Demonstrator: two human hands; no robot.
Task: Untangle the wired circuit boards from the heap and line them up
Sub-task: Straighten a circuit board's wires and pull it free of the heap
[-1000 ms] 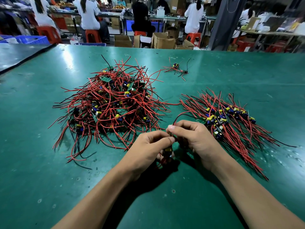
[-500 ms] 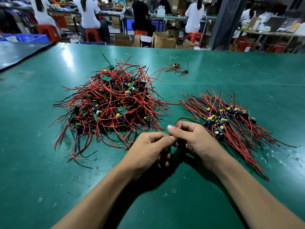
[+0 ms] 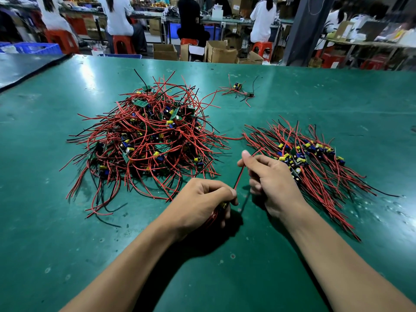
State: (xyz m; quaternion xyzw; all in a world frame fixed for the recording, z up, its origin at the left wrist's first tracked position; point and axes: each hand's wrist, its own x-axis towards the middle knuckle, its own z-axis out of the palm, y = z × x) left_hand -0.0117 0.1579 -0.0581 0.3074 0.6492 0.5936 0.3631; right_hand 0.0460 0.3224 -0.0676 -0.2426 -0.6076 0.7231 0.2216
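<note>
A tangled heap (image 3: 148,140) of small green circuit boards with red and black wires lies on the green table (image 3: 315,104), left of centre. To the right, a row of lined-up boards (image 3: 313,158) has its wires running down and right. My left hand (image 3: 202,203) grips one small board with a yellow part, mostly hidden under its fingers. A red wire (image 3: 239,178) runs taut from it up to my right hand (image 3: 270,176), which pinches that wire between thumb and fingers, just left of the row.
A small loose bunch of boards and wires (image 3: 238,91) lies farther back on the table. Beyond the far edge are cardboard boxes (image 3: 220,52), red stools, a dark pillar (image 3: 301,30) and several seated people at other benches.
My hands, which were close together over one board, have drawn apart. The right hand has slid up along the red wire and pulled it straight.
</note>
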